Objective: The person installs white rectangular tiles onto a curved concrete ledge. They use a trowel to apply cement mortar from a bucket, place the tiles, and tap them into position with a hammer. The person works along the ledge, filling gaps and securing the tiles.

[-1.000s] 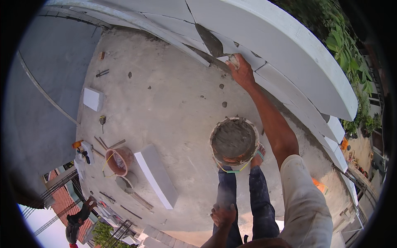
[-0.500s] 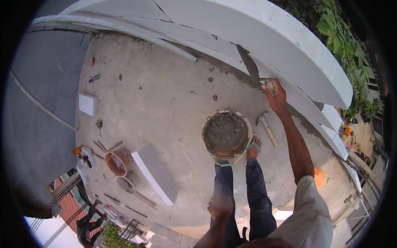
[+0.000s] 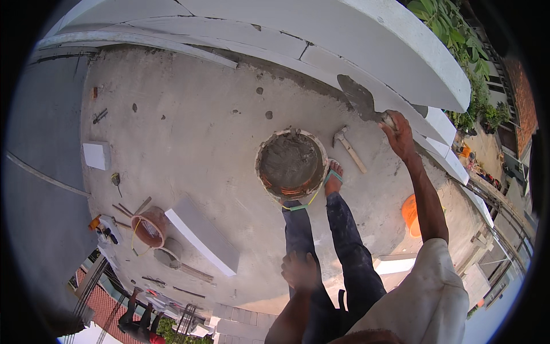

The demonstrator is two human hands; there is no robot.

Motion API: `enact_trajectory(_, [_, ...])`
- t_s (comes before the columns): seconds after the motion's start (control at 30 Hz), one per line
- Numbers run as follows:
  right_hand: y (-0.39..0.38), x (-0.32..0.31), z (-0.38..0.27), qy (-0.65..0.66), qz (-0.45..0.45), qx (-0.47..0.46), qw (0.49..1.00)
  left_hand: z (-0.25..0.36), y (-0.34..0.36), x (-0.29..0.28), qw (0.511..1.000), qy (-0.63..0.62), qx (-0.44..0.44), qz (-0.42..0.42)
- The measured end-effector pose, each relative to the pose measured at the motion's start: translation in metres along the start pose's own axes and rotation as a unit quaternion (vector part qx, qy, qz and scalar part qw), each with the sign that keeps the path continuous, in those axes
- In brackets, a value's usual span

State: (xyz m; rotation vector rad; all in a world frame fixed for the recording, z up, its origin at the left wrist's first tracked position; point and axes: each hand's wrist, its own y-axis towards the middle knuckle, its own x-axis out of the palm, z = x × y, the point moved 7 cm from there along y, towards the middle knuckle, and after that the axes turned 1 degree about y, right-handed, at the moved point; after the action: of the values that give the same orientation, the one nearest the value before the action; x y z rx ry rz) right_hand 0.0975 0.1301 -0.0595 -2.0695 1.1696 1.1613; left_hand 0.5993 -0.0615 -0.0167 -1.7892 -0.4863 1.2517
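My right hand (image 3: 399,133) grips the trowel (image 3: 360,98) tight. It has moved off the wall, nearer the bucket (image 3: 291,163). My left hand (image 3: 299,269) hangs loose, fingers apart.

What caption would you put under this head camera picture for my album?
Right hand holds a mortar-coated trowel near the white block wall, above a bucket of mortar; left hand rests on the thigh.

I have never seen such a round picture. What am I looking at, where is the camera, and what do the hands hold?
The camera sits on a person's head and looks down; its wide lens bends straight edges. The right hand holds a trowel loaded with grey mortar, against the white block wall. The left hand rests empty on the thigh. On the concrete floor stand a bucket of mortar by the feet, a hammer, a loose white block and a smaller bucket.
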Motion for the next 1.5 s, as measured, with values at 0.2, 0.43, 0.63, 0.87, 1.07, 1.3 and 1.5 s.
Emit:
enact_trajectory(0.2, [-0.071,-0.032,0.018,0.051,0.035,0.170,0.984,-0.004,0.005,0.000,0.998,0.025,-0.023,-0.047])
enact_trajectory(0.43, [-0.196,0.090,-0.045,0.204,-0.180,0.308,0.912,-0.016,0.006,-0.007,0.999,0.007,-0.019,-0.030])
enact_trajectory(0.63, [-0.194,0.169,-0.111,0.110,-0.318,0.144,0.931,-0.017,-0.002,-0.008,1.000,-0.021,-0.021,-0.008])
enact_trajectory(0.87, [-0.155,0.192,-0.111,-0.123,-0.429,0.082,0.891,-0.023,0.004,0.008,0.998,-0.034,-0.033,-0.037])
enact_trajectory(1.07, [-0.103,0.233,-0.123,-0.223,-0.395,0.034,0.891,-0.037,0.009,0.011,0.997,-0.053,-0.034,-0.034])
enact_trajectory(1.3, [-0.111,0.291,-0.188,-0.346,-0.361,-0.116,0.858,-0.051,0.015,0.016,0.996,-0.065,-0.034,-0.041])
enact_trajectory(1.5, [-0.150,0.298,-0.219,-0.324,-0.369,-0.094,0.866,-0.054,0.020,0.006,0.997,-0.081,-0.011,-0.002])
